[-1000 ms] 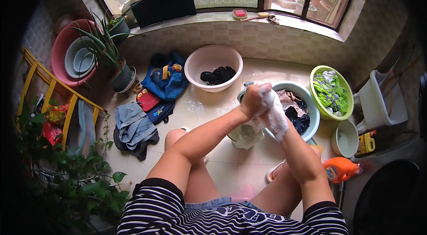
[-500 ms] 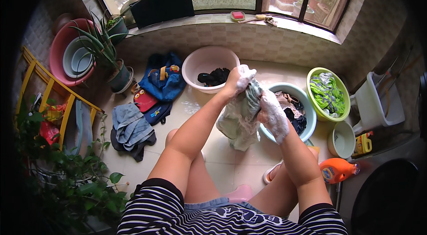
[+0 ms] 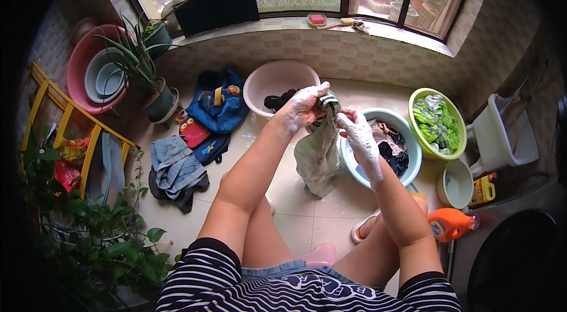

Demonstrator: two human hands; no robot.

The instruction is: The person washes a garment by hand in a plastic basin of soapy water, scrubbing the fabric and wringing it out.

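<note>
Left hand (image 3: 304,106), streaked with suds, palm turned partly up, fingers closed on the bunched, striped upper edge of a pale grey-green cloth garment (image 3: 319,161). Right hand (image 3: 359,135), sudsy to the wrist, fingers bent, tips against the same edge; cannot tell whether they pinch it. Hands near each other, slightly apart. Garment hangs from the grip above the pale tiled floor (image 3: 289,229), between a round pale-pink plastic basin (image 3: 266,79) and a round light-blue plastic basin (image 3: 416,141), partly in front of the latter. Dark clothes (image 3: 276,101) lie in the pink basin; pink and navy clothes (image 3: 391,152) in the blue. Further right, a round lime-green plastic basin (image 3: 462,138) holds bright green-and-grey clothing (image 3: 436,126); just below it, a small whitish basin (image 3: 455,185), a yellow plastic jug (image 3: 484,191) and an orange plastic bottle (image 3: 450,225). Left side: a blue fabric bag (image 3: 221,111), with a heap of faded blue denim (image 3: 174,161) near it. Pink bar of soap (image 3: 317,19) in its dish on the windowsill.
</note>
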